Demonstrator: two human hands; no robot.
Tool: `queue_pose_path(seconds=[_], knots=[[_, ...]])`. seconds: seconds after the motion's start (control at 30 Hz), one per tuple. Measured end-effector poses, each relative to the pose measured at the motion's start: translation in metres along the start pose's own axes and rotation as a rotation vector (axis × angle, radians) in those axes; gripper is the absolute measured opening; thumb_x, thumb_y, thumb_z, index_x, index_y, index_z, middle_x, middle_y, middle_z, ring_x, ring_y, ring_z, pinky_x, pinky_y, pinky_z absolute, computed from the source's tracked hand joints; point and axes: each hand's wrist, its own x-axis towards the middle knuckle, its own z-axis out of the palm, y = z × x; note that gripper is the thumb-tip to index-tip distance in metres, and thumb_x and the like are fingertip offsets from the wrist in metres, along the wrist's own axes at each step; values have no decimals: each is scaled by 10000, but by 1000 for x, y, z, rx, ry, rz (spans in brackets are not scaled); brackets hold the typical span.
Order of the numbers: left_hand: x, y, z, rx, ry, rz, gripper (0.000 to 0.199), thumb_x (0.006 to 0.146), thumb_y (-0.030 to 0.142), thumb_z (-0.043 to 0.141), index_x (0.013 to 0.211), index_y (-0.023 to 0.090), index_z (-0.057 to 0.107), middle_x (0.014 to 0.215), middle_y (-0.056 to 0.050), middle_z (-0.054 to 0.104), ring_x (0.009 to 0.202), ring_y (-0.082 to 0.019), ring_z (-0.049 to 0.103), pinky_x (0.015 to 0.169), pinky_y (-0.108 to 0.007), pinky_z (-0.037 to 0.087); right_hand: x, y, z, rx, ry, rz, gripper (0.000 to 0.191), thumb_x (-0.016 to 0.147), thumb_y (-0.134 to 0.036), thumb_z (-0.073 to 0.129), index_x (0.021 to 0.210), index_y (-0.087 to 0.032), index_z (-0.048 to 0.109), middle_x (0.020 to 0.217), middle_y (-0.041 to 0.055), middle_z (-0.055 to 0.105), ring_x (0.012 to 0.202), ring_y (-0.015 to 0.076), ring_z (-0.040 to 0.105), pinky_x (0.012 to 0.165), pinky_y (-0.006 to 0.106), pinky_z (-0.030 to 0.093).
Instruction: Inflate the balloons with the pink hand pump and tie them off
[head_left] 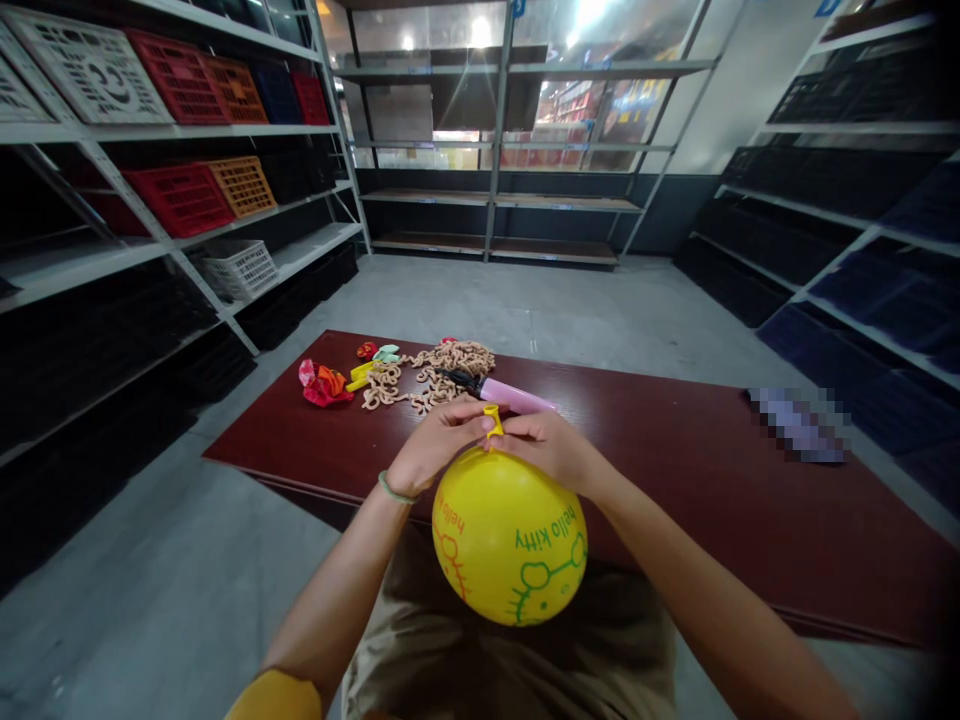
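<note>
A yellow inflated balloon with "hello kitty" print in green and orange hangs over my lap at the table's front edge, neck upward. My left hand pinches the neck from the left side, fingers closed. From the right, my right hand also grips the neck just above the round body. The balloon's rolled yellow mouth sticks up between both hands. Just beyond them lies a pink balloon pump with a black end, partly hidden by my hands.
On the dark red table lie a heap of tan chain links, red and orange deflated balloons, yellow strips and a blurred purple item. Shelves with crates line the left; more racks stand behind and right.
</note>
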Motion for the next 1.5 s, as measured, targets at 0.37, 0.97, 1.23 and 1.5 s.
queue_pose_path(seconds=[0.37, 0.97, 1.23, 1.5], knots=[[-9, -23, -19, -368, 257, 7, 199, 726, 324, 784, 780, 150, 704, 762, -9, 635, 648, -93, 530, 631, -210, 430, 34, 4, 23, 202, -160, 62, 350, 849, -513, 614, 880, -194, 754, 828, 28, 712, 734, 151, 621, 623, 247, 463], [-37, -27, -91, -245, 495, -50, 239, 731, 368, 767, 798, 148, 701, 702, -4, 627, 590, -101, 541, 575, -220, 440, 176, 67, 39, -693, 135, -251, 149, 863, -176, 584, 752, -162, 682, 836, 77, 698, 854, 170, 612, 752, 269, 456], [-33, -24, -86, -265, 460, -58, 250, 729, 379, 766, 789, 148, 691, 717, -3, 622, 599, -101, 532, 574, -222, 434, 170, 54, 31, -632, 164, -218, 149, 897, -169, 489, 823, -160, 618, 780, 42, 680, 723, 148, 600, 667, 261, 439], [-8, -13, -56, -253, 314, 59, 157, 768, 326, 746, 757, 174, 709, 773, 1, 612, 666, -97, 525, 641, -213, 425, 110, -16, -17, -251, 123, -280, 159, 941, -317, 476, 930, -202, 586, 886, 16, 665, 778, 143, 607, 699, 275, 468]])
